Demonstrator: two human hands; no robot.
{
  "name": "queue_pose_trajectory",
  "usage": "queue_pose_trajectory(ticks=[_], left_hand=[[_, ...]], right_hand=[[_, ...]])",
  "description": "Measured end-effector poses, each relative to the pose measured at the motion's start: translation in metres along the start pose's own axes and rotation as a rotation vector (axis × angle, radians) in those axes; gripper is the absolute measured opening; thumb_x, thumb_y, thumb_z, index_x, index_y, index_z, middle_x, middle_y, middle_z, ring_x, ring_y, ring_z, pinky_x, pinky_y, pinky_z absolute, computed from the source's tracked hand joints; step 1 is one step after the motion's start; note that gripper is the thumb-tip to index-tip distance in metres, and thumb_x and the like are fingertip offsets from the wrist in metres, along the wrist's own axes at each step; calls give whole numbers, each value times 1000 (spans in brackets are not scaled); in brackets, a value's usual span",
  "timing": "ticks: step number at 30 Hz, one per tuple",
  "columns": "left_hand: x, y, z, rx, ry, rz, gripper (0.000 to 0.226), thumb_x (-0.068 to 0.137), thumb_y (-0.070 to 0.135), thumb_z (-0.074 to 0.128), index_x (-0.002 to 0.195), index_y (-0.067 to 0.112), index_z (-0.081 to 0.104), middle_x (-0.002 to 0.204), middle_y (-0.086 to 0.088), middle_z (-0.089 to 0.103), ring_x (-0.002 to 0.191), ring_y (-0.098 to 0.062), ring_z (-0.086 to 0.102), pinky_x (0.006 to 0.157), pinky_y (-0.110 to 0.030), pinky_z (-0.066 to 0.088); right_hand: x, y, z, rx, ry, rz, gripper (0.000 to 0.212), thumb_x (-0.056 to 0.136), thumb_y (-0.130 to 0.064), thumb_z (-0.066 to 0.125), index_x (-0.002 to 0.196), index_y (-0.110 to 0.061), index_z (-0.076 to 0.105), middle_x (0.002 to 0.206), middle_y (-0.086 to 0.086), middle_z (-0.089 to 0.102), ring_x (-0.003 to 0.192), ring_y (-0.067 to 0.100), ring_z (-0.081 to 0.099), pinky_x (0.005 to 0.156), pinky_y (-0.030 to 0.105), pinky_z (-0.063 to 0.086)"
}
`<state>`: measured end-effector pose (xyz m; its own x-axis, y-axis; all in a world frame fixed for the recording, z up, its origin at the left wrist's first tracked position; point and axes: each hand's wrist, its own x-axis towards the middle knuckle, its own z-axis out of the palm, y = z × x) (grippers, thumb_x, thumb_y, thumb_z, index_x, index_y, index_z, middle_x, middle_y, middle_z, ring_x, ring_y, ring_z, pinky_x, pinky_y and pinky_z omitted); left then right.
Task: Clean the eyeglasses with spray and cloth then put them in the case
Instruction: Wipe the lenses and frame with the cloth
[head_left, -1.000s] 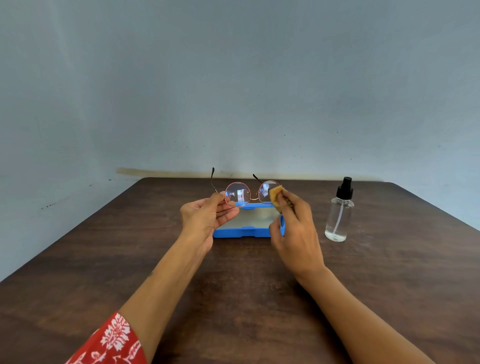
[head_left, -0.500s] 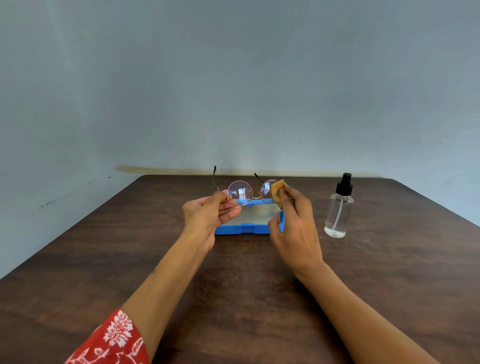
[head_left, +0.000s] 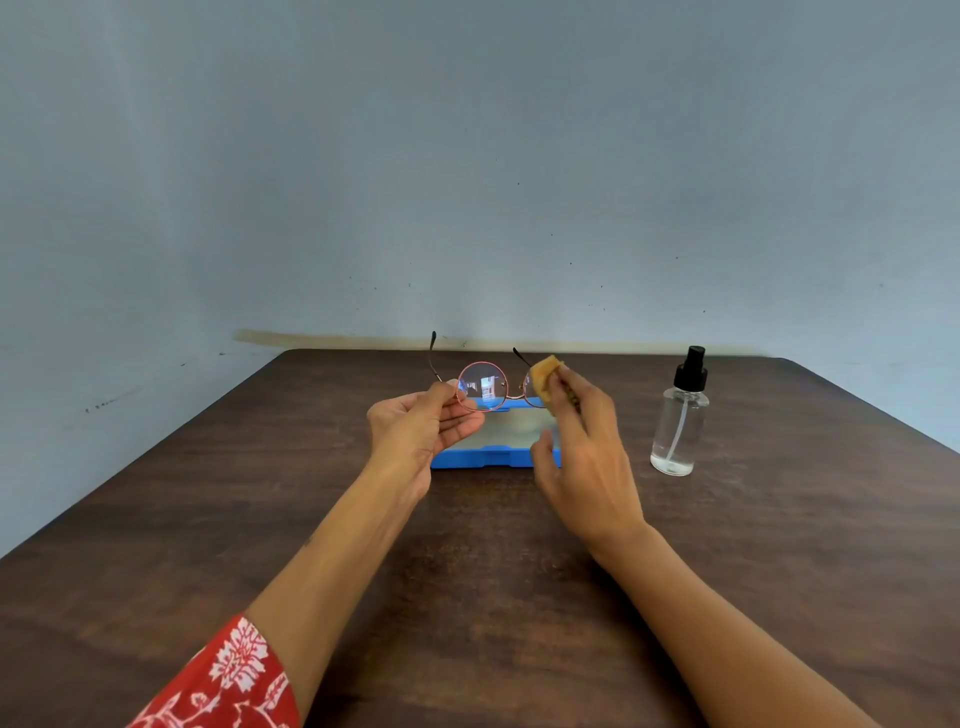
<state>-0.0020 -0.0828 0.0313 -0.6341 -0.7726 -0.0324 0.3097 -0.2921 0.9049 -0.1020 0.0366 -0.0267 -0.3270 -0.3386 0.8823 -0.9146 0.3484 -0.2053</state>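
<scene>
Head view is showing me the fingers first: my left hand is pinching the round eyeglasses at the outer rim of the left lens, thumb and forefinger closed on the hinge corner, other fingers curled loosely beneath. My right hand is pinching a small tan cloth against the right lens, forefinger on the near face; whether the thumb is backing it from behind I cannot tell. The eyeglasses are hanging in the air, temples open toward 12 o'clock, just above the open blue case on the dark wooden table. The spray bottle is standing upright at 3 o'clock of the case, well apart. To wipe well, I am judging that pressure should be light and circular, with the left pinch bracing the frame so the thin bridge is not twisting.
</scene>
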Motion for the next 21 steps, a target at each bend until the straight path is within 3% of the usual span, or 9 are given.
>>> queue_pose_trajectory(ticks=[3, 5, 8, 10, 13, 17, 19, 21], left_hand=[[2, 2, -3, 4, 8, 12, 10, 84, 5, 64, 79, -3, 65, 56, -10, 68, 52, -18, 68, 49, -21, 56], [2, 4, -4, 6, 12, 17, 10, 84, 5, 64, 81, -4, 65, 57, -11, 68, 53, -17, 68, 50, -22, 56], [1, 4, -4, 19, 4, 19, 10, 84, 5, 63, 79, -4, 65, 58, -11, 68, 52, -17, 68, 50, -22, 57], [0, 3, -2, 33, -2, 19, 12, 84, 4, 63, 75, -2, 65, 57, -11, 68, 51, -17, 68, 50, -22, 57], [-1, 1, -1, 45, -1, 22, 12, 83, 4, 64, 73, -2, 66, 59, -12, 68, 52, -17, 68, 51, -22, 57], [-1, 3, -2, 40, 6, 28, 12, 83, 5, 64, 73, -1, 65, 57, -11, 68, 51, -17, 68, 52, -23, 57], [-1, 4, -2, 37, 5, 24, 11, 83, 5, 64, 74, -1, 65, 57, -10, 68, 51, -17, 68, 51, -22, 57], [-1, 5, -2, 34, 2, 17, 10, 83, 4, 64, 74, -1, 65, 57, -11, 68, 52, -17, 68, 51, -22, 57]], right_hand=[[0, -9, 2, -30, -82, -157, 51, 83, -10, 46, 130, 7, 47, 126, 20, 50, 117, 26, 43, 84, 29, 51], [1, -7, 2, -18, -71, -124, 51, 81, -6, 51, 131, 6, 48, 126, 20, 51, 117, 25, 43, 83, 28, 51], [2, 4, -1, 36, 21, 84, 55, 77, 4, 59, 132, 5, 47, 128, 21, 49, 120, 24, 41, 94, 13, 32], [1, 9, -2, 26, 46, 128, 57, 77, 7, 62, 131, 7, 46, 128, 22, 49, 120, 24, 39, 98, 11, 20], [1, 3, -1, 22, 17, 83, 57, 78, 5, 60, 133, 5, 45, 130, 20, 48, 122, 23, 39, 94, 13, 33], [1, -8, 0, -21, -73, -143, 52, 80, -3, 54, 131, 6, 47, 128, 19, 48, 117, 26, 43, 80, 30, 52], [2, -5, 0, -15, -65, -141, 51, 81, -5, 51, 131, 5, 47, 128, 19, 49, 117, 25, 43, 83, 27, 51], [3, 2, -1, 21, -7, -7, 53, 79, 2, 57, 132, 5, 47, 129, 20, 50, 119, 23, 41, 95, 14, 37]])
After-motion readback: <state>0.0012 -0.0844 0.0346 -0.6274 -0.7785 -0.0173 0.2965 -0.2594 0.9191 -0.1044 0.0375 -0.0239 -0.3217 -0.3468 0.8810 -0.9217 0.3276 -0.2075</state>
